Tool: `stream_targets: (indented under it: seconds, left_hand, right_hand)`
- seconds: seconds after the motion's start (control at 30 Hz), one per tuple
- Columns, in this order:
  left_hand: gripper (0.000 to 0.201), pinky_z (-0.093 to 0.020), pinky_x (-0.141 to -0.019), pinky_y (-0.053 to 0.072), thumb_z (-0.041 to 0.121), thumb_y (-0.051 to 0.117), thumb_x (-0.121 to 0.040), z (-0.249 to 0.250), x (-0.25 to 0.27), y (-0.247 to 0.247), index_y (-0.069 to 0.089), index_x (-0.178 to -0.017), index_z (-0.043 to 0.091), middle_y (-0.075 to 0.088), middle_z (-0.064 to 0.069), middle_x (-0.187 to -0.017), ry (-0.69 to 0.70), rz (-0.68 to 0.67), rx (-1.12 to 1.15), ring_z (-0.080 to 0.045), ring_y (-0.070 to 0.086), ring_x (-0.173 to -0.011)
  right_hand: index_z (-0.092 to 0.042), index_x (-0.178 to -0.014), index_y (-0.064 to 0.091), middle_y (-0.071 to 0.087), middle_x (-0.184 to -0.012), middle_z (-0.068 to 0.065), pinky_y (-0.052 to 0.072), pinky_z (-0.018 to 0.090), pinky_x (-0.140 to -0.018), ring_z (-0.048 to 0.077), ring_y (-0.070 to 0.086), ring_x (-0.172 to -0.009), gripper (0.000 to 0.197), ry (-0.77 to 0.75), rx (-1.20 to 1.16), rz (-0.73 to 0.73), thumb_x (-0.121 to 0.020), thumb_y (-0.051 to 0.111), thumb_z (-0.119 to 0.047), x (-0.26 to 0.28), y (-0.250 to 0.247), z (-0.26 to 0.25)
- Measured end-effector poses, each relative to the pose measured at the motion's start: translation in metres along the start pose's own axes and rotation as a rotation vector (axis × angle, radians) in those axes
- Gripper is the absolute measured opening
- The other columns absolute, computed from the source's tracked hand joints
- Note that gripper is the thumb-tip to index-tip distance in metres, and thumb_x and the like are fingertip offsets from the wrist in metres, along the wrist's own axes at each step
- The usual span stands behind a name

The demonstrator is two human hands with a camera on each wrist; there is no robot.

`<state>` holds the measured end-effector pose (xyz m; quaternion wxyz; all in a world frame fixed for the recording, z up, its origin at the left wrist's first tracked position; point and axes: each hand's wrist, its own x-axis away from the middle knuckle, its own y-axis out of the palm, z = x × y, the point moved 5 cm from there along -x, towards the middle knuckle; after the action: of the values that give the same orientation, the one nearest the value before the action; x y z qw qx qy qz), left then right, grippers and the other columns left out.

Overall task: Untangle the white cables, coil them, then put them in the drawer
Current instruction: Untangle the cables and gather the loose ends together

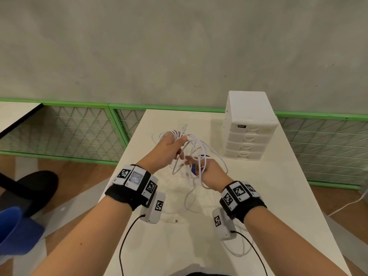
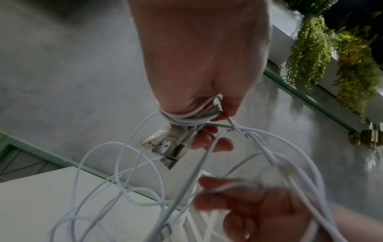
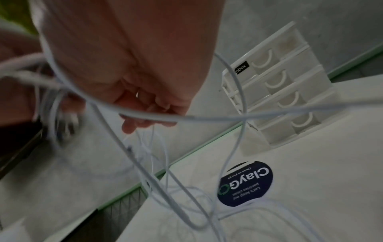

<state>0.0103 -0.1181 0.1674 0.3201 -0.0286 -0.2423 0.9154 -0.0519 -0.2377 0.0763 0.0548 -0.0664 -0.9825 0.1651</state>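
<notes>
A tangle of white cables [image 1: 196, 143] hangs above the white table [image 1: 278, 196]. My left hand [image 1: 175, 145] is raised and grips a wound bundle of the strands; in the left wrist view the bundle [image 2: 186, 117] wraps under its curled fingers, with white plugs [image 2: 163, 147] sticking out below. My right hand [image 1: 201, 167] sits just below and right of it, loops draped over it, and pinches one strand [image 2: 217, 190] between thumb and finger. More loops [image 1: 191, 204] trail down onto the table. The white drawer unit [image 1: 249, 134] stands at the back right, all drawers closed.
A round dark-blue sticker [image 3: 246, 183] lies on the table under the cables. A green wire-mesh fence [image 1: 79, 128] runs behind the table. A black chair [image 1: 33, 188] and a blue object [image 1: 16, 232] are at the left. Black leads [image 1: 125, 242] hang from both wrist cameras.
</notes>
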Motion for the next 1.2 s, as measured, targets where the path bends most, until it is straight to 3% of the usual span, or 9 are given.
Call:
stream_targets:
  seconds: [0.07,0.2,0.33,0.5,0.63,0.8,0.9,1.03,1.2]
  left_hand:
    - [0.031,-0.013,-0.041,0.033,0.032,0.039,-0.102,-0.006,0.002,0.001,0.034,-0.076,0.014,0.059,-0.011,-0.068,-0.030,-0.025,-0.040,-0.001,0.043,-0.039]
    - [0.031,-0.030,-0.052,0.037,0.028,0.042,-0.101,-0.001,0.007,0.009,0.044,-0.073,0.014,0.063,-0.007,-0.063,-0.023,-0.096,0.037,-0.014,0.054,-0.053]
    - [0.027,-0.042,-0.063,0.041,0.029,0.049,-0.099,0.005,0.005,0.014,0.052,-0.090,0.004,0.069,-0.022,-0.094,-0.029,-0.176,0.063,-0.042,0.066,-0.076]
    - [0.026,-0.023,-0.049,0.050,0.024,0.049,-0.099,0.010,0.002,0.002,0.051,-0.103,-0.001,0.067,-0.006,-0.105,0.009,-0.016,0.072,-0.015,0.072,-0.070]
    - [0.025,-0.043,-0.070,0.056,0.024,0.051,-0.097,0.001,-0.003,-0.015,0.057,-0.092,0.000,0.070,-0.012,-0.101,-0.004,0.110,-0.029,-0.024,0.072,-0.077]
    - [0.026,-0.042,-0.064,0.054,0.022,0.050,-0.098,-0.005,-0.005,-0.016,0.053,-0.088,-0.002,0.072,-0.016,-0.090,-0.042,0.161,-0.040,-0.031,0.070,-0.069]
    - [0.025,-0.032,-0.054,0.047,0.023,0.049,-0.098,-0.011,-0.009,-0.012,0.047,-0.077,0.009,0.072,-0.015,-0.086,-0.067,0.168,-0.018,-0.028,0.066,-0.059]
    - [0.026,-0.027,-0.049,0.046,0.025,0.049,-0.097,-0.015,-0.012,-0.015,0.050,-0.080,0.006,0.072,-0.011,-0.081,-0.066,0.206,-0.048,-0.017,0.064,-0.049]
    - [0.046,-0.015,-0.043,0.041,0.037,0.063,-0.089,-0.010,-0.011,-0.009,0.061,-0.083,-0.009,0.067,-0.021,-0.069,0.018,0.174,-0.139,-0.002,0.056,-0.040]
  right_hand:
    - [-0.014,-0.122,0.060,0.066,-0.106,-0.003,0.044,0.014,-0.080,0.010,0.060,-0.097,0.035,-0.055,-0.050,0.091,-0.089,0.057,-0.006,0.001,-0.011,-0.011]
    - [-0.024,-0.123,0.046,0.056,-0.097,-0.017,0.039,0.005,-0.079,-0.011,0.053,-0.085,0.040,-0.138,0.095,-0.119,-0.091,0.044,0.000,0.000,0.003,-0.025]
    - [-0.019,-0.131,0.042,0.057,-0.101,-0.006,0.041,0.023,-0.085,0.003,0.051,-0.085,0.040,0.030,0.345,-0.296,-0.095,0.040,-0.004,-0.009,0.024,0.011]
    - [-0.012,-0.121,0.050,0.061,-0.110,0.010,0.048,0.028,-0.086,0.018,0.055,-0.093,0.029,0.179,0.542,-0.133,-0.094,0.043,-0.009,-0.008,0.002,0.022]
    - [-0.022,-0.150,0.011,0.059,-0.118,0.016,0.045,0.036,-0.090,0.028,0.059,-0.100,0.065,0.148,0.390,-0.001,-0.094,0.040,-0.006,-0.005,-0.019,0.024]
    - [-0.042,-0.100,0.066,0.071,-0.089,0.003,0.050,0.032,-0.085,0.021,0.065,-0.084,0.042,0.022,0.075,0.113,-0.088,0.047,-0.007,-0.002,-0.026,0.004]
    - [-0.019,-0.117,0.064,0.071,-0.091,0.003,0.051,0.036,-0.093,0.019,0.067,-0.088,0.037,0.076,-0.142,0.209,-0.093,0.037,-0.010,0.002,-0.029,-0.002]
    - [-0.006,-0.095,0.068,0.071,-0.080,0.008,0.053,0.029,-0.079,0.017,0.067,-0.072,0.041,0.050,-0.303,0.220,-0.094,0.046,-0.040,0.012,-0.034,-0.015]
    - [0.005,-0.094,0.066,0.064,-0.071,0.012,0.045,0.013,-0.059,0.005,0.057,-0.053,0.022,-0.040,-0.340,0.216,-0.090,0.060,-0.015,0.012,-0.034,-0.022]
